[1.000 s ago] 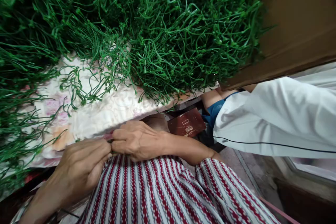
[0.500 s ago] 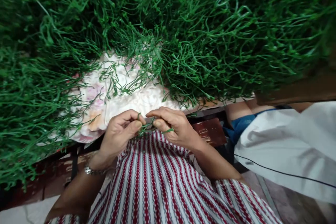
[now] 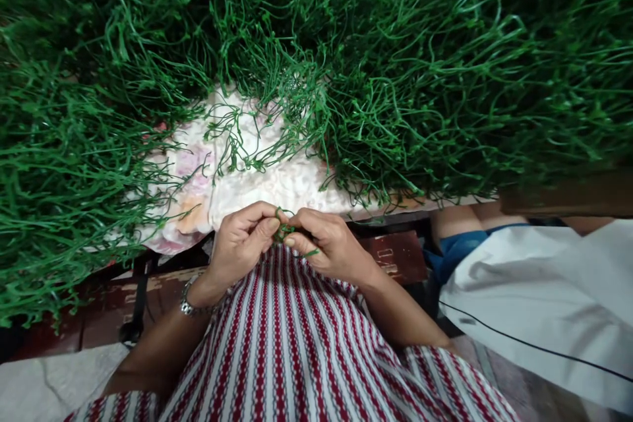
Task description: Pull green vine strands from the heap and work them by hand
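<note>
Head view: against half a second ago, the fingertips are closer together, and the green strands between them now sit bunched rather than stretched; I judge this fine two-handed work on one small piece. Left hand pinches the bunch between thumb and forefinger; right hand pinches it from the other side, one end poking out below its thumb. The piece is just off the near edge of the floral cloth, above the striped garment. Edges: the green pile bounds the far side, left and right; bare cloth lies directly beyond the hands. Near right, a neighbour's white clothing limits sideways room.
</note>
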`<state>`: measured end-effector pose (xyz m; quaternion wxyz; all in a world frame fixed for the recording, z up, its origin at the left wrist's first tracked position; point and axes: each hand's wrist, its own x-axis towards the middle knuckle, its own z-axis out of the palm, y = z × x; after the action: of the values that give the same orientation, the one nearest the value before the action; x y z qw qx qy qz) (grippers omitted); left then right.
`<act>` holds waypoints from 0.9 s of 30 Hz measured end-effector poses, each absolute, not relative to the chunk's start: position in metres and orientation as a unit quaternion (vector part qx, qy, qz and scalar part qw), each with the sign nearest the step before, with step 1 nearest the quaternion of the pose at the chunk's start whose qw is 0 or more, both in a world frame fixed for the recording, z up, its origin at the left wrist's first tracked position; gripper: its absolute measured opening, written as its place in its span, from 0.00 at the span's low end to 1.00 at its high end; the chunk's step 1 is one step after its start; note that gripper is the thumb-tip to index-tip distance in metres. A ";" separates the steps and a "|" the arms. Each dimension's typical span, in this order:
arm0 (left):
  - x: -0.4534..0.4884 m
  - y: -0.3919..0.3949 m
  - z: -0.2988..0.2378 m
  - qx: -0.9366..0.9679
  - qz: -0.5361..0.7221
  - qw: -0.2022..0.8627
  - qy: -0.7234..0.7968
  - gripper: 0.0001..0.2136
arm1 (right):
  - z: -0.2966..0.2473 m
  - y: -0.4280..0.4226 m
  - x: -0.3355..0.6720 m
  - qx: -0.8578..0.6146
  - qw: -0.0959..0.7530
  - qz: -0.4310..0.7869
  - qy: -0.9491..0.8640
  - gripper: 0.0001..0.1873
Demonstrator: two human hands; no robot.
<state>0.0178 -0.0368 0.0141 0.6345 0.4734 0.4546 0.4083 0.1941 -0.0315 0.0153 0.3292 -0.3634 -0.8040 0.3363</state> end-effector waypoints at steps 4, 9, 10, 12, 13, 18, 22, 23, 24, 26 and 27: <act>0.012 -0.034 0.017 0.498 0.369 0.648 0.443 0.07 | 0.017 -0.031 0.194 -0.353 0.335 0.359 -0.796 0.12; 0.008 -0.032 0.022 0.551 0.332 0.632 0.433 0.08 | 0.016 -0.031 0.193 -0.325 0.345 0.392 -0.789 0.09; 0.007 -0.031 0.022 0.562 0.331 0.623 0.432 0.08 | 0.015 -0.031 0.193 -0.321 0.349 0.398 -0.786 0.09; 0.006 -0.031 0.022 0.577 0.333 0.609 0.431 0.09 | 0.015 -0.031 0.193 -0.311 0.354 0.405 -0.783 0.08; 0.006 -0.031 0.022 0.582 0.333 0.603 0.431 0.09 | 0.016 -0.031 0.193 -0.306 0.353 0.405 -0.786 0.08; 0.005 -0.036 0.025 0.616 0.331 0.546 0.462 0.09 | 0.020 -0.033 0.192 -0.291 0.331 0.377 -0.815 0.10; 0.010 -0.043 0.033 0.657 0.355 0.461 0.479 0.07 | 0.023 -0.037 0.191 -0.297 0.350 0.333 -0.824 0.11; 0.012 -0.045 0.034 0.671 0.364 0.439 0.473 0.06 | 0.023 -0.038 0.191 -0.298 0.353 0.325 -0.825 0.11; 0.014 -0.046 0.034 0.685 0.377 0.417 0.463 0.06 | 0.024 -0.039 0.190 -0.299 0.356 0.318 -0.826 0.10; 0.017 -0.048 0.032 0.711 0.409 0.370 0.435 0.05 | 0.026 -0.042 0.190 -0.305 0.355 0.310 -0.827 0.09; 0.016 -0.047 0.032 0.725 0.421 0.350 0.418 0.05 | 0.027 -0.044 0.190 -0.309 0.353 0.309 -0.827 0.09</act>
<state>0.0161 -0.0475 0.0316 0.3501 0.7247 0.4183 0.4210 0.1902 -0.0438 0.0267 0.3532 -0.3094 -0.8271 0.3089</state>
